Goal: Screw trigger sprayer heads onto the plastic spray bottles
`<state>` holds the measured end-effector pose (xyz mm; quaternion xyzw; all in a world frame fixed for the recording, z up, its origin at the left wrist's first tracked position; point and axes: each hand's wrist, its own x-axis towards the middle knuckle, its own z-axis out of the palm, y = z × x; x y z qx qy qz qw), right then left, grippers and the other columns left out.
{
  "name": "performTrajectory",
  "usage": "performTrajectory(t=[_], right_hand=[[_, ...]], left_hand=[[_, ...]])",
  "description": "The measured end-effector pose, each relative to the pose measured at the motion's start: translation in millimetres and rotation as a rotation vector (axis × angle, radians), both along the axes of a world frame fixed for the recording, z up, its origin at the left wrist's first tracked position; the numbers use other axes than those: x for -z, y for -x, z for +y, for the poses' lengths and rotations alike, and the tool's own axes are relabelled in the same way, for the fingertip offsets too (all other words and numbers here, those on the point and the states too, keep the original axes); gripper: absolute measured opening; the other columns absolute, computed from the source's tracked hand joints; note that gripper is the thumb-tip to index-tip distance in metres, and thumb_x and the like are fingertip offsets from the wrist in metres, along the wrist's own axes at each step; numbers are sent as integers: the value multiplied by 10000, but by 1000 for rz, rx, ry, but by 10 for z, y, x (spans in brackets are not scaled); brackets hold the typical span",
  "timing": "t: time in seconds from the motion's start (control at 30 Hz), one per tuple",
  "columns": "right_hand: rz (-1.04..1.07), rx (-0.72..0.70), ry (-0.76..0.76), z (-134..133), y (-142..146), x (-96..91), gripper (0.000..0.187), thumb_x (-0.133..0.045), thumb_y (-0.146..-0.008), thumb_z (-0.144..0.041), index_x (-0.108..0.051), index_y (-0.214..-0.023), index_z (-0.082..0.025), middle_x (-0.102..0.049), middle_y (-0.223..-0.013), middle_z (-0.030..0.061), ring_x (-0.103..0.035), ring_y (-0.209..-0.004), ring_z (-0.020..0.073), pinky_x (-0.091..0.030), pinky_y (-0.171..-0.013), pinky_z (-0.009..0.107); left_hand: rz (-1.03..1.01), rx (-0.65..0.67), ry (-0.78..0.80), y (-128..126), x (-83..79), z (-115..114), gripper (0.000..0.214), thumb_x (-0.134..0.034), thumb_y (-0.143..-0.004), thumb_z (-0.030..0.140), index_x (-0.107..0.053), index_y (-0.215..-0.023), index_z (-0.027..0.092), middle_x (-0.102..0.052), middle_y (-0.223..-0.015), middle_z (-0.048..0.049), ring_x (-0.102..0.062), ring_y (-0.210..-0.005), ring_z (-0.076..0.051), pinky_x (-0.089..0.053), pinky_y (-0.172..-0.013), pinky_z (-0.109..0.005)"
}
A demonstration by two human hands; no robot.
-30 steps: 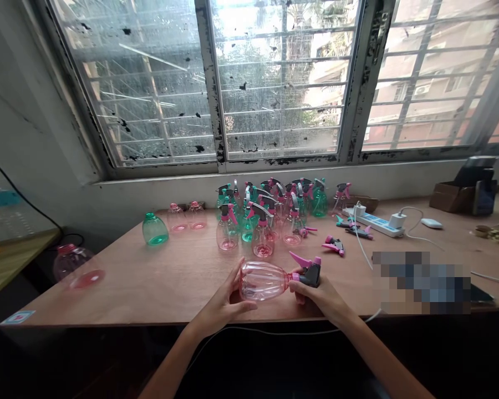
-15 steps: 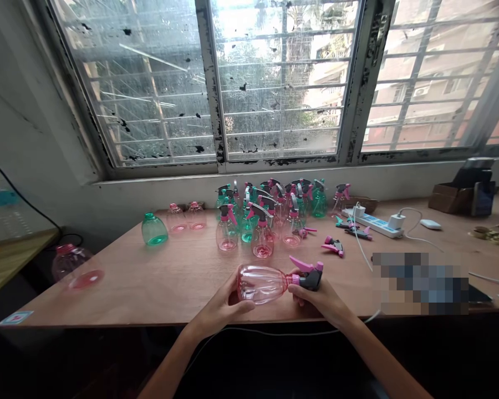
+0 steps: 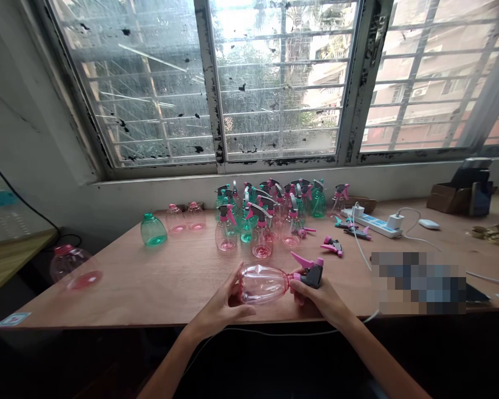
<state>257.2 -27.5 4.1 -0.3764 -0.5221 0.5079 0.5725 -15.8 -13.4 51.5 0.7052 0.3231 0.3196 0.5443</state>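
A clear pink spray bottle (image 3: pixel 263 282) lies on its side just above the front edge of the wooden table (image 3: pixel 158 277). My left hand (image 3: pixel 224 302) cups its base, fingers wrapped round the body. My right hand (image 3: pixel 316 296) grips the neck and the grey and pink trigger head (image 3: pixel 310 270) fitted to it. Behind the bottle stands a cluster of finished pink and green spray bottles (image 3: pixel 266 213).
A capless green bottle (image 3: pixel 153 230) and two capless pink ones (image 3: pixel 185 217) stand at the back left. Loose trigger heads (image 3: pixel 333 245) lie right of the cluster, beside a white power strip (image 3: pixel 372 223) with cables. A cardboard box (image 3: pixel 461 191) sits far right.
The bottle stays between both hands at nearly the same spot, with only a slight shift; my right hand keeps its grip at the trigger head.
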Motion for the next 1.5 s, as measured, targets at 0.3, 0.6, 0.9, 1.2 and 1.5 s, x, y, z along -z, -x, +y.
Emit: performTrajectory(t=[0.3, 0.6, 0.9, 1.2, 1.5], right_hand=[[5, 13, 4, -16, 8, -29, 329, -796, -832, -454, -615, -876, -182, -684, -661, -4, -585, -511, 127, -459, -519, 247], [-57, 16, -22, 8, 12, 3, 325, -797, -825, -461, -653, -872, -174, -643, -588, -21, -560, -519, 138, -444, -549, 271], [-61, 56, -7, -26, 21, -41, 357, -783, -820, -504, -646, -893, -182, -667, -640, -3, -566, -511, 152, -444, -532, 289], [-67, 71, -31, -13, 21, -23, 353, -774, -832, -506, -647, -879, -181, -649, -640, -13, -571, -513, 146, -449, -536, 278], [-107, 52, -48, 6, 8, 23, 355, -775, -829, -510, -683, -912, -178, -639, -575, -15, -562, -533, 162, -454, -569, 295]], left_hand=[[-20, 15, -12, 0, 5, -8, 1010, -815, -816, 294, -179, -1601, 307, -602, -1240, -70, -578, -1100, -245, -439, -1024, -411], [-16, 26, -21, -31, -45, -25, 884, -761, -869, 388, -261, -1589, 270, -597, -1333, -109, -540, -1248, -308, -394, -1108, -464], [-53, -1, 30, 8, 26, 32, 926, -811, -810, 390, -302, -1575, 282, -593, -1277, -92, -590, -1115, -262, -454, -1024, -433], [-58, 1, 46, 17, 76, 50, 990, -831, -799, 293, -233, -1581, 401, -443, -1483, -97, -566, -900, -150, -489, -873, -368], [-8, -15, 47, -5, -65, 31, 661, -711, -895, 418, -480, -1485, 230, -637, -1238, -100, -591, -1053, -253, -488, -824, -332]])
